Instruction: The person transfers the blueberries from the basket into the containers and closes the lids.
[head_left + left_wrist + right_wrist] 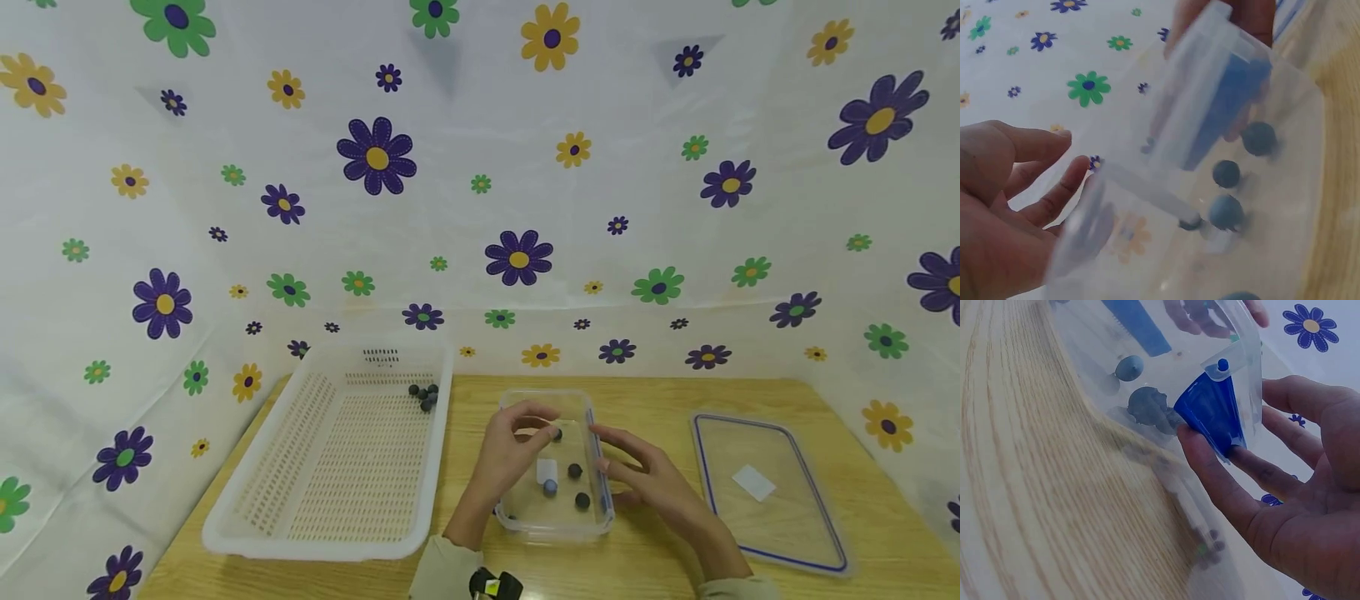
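A clear plastic box [555, 530] with blue latch flaps holds several blueberries [582, 501]. My left hand [510, 446] is over the box's left side, thumb tip beside a dark blueberry [557, 434] in the head view. In the left wrist view, the left hand's fingers [1060, 194] are spread loosely with nothing between them, close to the box wall. At the right side of the box, my right hand [652, 479] rests its fingertips against the wall. The right wrist view has those fingers [1210, 469] touching the hanging blue latch flap [1210, 412].
A white perforated basket [262, 546] stands on the left with several blueberries [426, 396] in its far right corner. To the right, a clear lid [780, 533] with a blue seal lies on the wooden table [637, 396]. Flower-patterned sheeting [450, 208] hangs around the table.
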`<action>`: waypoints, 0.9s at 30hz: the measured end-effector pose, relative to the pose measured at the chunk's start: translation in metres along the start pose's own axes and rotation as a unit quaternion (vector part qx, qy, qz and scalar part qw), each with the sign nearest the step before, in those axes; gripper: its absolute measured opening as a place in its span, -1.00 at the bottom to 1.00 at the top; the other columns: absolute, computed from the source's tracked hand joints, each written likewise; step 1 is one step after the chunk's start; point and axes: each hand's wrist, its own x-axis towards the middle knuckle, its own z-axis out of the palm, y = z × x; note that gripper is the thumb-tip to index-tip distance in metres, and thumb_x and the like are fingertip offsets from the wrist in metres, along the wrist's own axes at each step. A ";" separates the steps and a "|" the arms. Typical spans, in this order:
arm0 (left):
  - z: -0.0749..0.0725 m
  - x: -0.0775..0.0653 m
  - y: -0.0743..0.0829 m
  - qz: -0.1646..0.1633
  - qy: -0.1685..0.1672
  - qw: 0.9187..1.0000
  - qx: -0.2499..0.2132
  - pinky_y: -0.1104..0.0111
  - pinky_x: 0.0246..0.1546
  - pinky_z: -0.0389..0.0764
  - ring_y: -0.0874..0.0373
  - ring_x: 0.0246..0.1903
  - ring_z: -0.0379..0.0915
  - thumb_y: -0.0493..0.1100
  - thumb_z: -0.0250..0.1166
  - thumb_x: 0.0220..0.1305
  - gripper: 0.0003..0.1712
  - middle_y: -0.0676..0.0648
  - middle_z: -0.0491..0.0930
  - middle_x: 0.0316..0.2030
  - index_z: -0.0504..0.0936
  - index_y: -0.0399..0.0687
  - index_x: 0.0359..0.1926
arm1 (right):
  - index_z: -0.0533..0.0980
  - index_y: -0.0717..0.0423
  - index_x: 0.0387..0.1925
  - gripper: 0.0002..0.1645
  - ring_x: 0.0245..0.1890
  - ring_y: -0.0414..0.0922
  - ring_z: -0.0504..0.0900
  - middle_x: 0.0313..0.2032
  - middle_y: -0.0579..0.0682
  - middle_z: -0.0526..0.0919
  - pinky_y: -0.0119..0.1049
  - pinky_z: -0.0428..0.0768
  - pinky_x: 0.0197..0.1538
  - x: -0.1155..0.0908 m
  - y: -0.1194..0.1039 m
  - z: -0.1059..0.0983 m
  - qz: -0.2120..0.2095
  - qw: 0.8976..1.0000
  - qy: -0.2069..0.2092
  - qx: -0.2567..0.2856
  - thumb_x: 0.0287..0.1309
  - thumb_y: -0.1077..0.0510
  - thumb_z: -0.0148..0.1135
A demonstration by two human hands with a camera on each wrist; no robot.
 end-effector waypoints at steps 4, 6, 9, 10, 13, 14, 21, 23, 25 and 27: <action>-0.003 -0.001 0.022 0.008 -0.028 0.999 0.021 0.36 -0.07 0.65 -0.09 0.01 0.61 -0.29 0.31 0.42 -0.78 -0.18 0.66 0.01 0.69 -0.23 0.04 | 0.17 0.15 0.56 -0.28 0.38 0.44 0.30 0.58 0.28 -0.03 0.11 0.67 0.05 0.001 0.000 0.000 0.003 1.000 -0.003 0.003 0.51 0.11 0.15; -0.006 -0.001 0.039 0.013 -0.035 0.998 0.042 0.31 -0.03 0.65 -0.04 0.01 0.61 -0.27 0.31 0.43 -0.78 -0.14 0.67 0.01 0.69 -0.20 0.05 | 0.17 0.14 0.56 -0.28 0.37 0.44 0.31 0.58 0.29 -0.04 0.11 0.67 0.05 0.001 0.000 0.001 0.003 1.000 -0.004 0.004 0.51 0.10 0.15; -0.014 0.003 0.066 0.024 -0.039 0.996 0.072 0.20 0.02 0.64 0.04 0.01 0.61 -0.27 0.30 0.44 -0.78 -0.06 0.68 0.02 0.69 -0.16 0.06 | 0.18 0.14 0.56 -0.29 0.37 0.44 0.32 0.57 0.30 -0.03 0.09 0.68 0.05 0.000 0.000 0.000 0.004 1.000 -0.002 0.001 0.51 0.11 0.14; -0.019 0.005 0.075 0.026 -0.041 0.996 0.080 0.18 0.03 0.64 0.07 0.01 0.61 -0.27 0.30 0.44 -0.78 -0.05 0.68 0.02 0.69 -0.14 0.06 | 0.18 0.13 0.56 -0.29 0.37 0.43 0.31 0.57 0.28 -0.01 0.09 0.68 0.05 0.000 0.000 0.000 0.005 1.000 0.000 0.000 0.51 0.11 0.15; -0.036 0.012 0.095 0.037 -0.051 0.994 0.089 0.14 0.02 0.65 0.08 0.01 0.62 -0.29 0.31 0.42 -0.78 -0.07 0.67 0.03 0.69 -0.13 0.05 | 0.20 0.12 0.55 -0.29 0.39 0.43 0.28 0.57 0.25 0.01 0.08 0.68 0.05 0.001 0.000 -0.002 0.007 1.000 0.004 0.000 0.50 0.11 0.16; -0.043 0.014 0.100 0.040 -0.054 0.994 0.090 0.14 0.03 0.65 0.08 0.01 0.62 -0.29 0.31 0.42 -0.78 -0.08 0.67 0.04 0.69 -0.14 0.04 | 0.20 0.13 0.55 -0.29 0.40 0.44 0.26 0.57 0.25 0.01 0.08 0.68 0.05 0.000 0.000 -0.002 0.006 1.000 0.004 -0.002 0.50 0.11 0.16; -0.103 0.035 0.106 0.055 -0.033 0.994 0.092 0.10 0.11 0.62 -0.07 0.05 0.62 -0.27 0.31 0.42 -0.77 -0.19 0.66 0.03 0.67 -0.24 0.04 | 0.19 0.15 0.55 -0.28 0.43 0.46 0.17 0.58 0.27 -0.03 0.07 0.68 0.06 -0.001 0.000 -0.004 -0.001 1.000 0.003 -0.003 0.50 0.11 0.16; -0.118 0.040 0.102 0.050 -0.026 0.993 0.106 0.07 0.11 0.61 -0.11 0.06 0.61 -0.25 0.31 0.43 -0.77 -0.20 0.66 0.04 0.67 -0.23 0.04 | 0.19 0.16 0.55 -0.28 0.43 0.45 0.18 0.58 0.27 -0.03 0.08 0.68 0.05 -0.001 -0.001 -0.003 0.000 1.000 0.004 0.001 0.50 0.12 0.16; -0.132 0.044 0.094 0.041 -0.019 0.991 0.123 0.05 0.11 0.60 -0.14 0.07 0.60 -0.24 0.31 0.44 -0.77 -0.21 0.65 0.05 0.67 -0.22 0.04 | 0.19 0.16 0.55 -0.28 0.43 0.45 0.18 0.58 0.27 -0.03 0.08 0.68 0.04 -0.001 0.000 -0.003 0.001 1.000 0.004 0.003 0.50 0.12 0.16; -0.144 0.047 0.084 0.025 -0.015 0.991 0.133 0.03 0.11 0.58 -0.16 0.07 0.59 -0.24 0.30 0.45 -0.77 -0.24 0.63 0.07 0.67 -0.24 0.04 | 0.18 0.16 0.56 -0.28 0.43 0.44 0.19 0.58 0.27 -0.03 0.08 0.68 0.04 -0.001 0.000 -0.002 0.003 1.000 0.002 0.006 0.50 0.12 0.17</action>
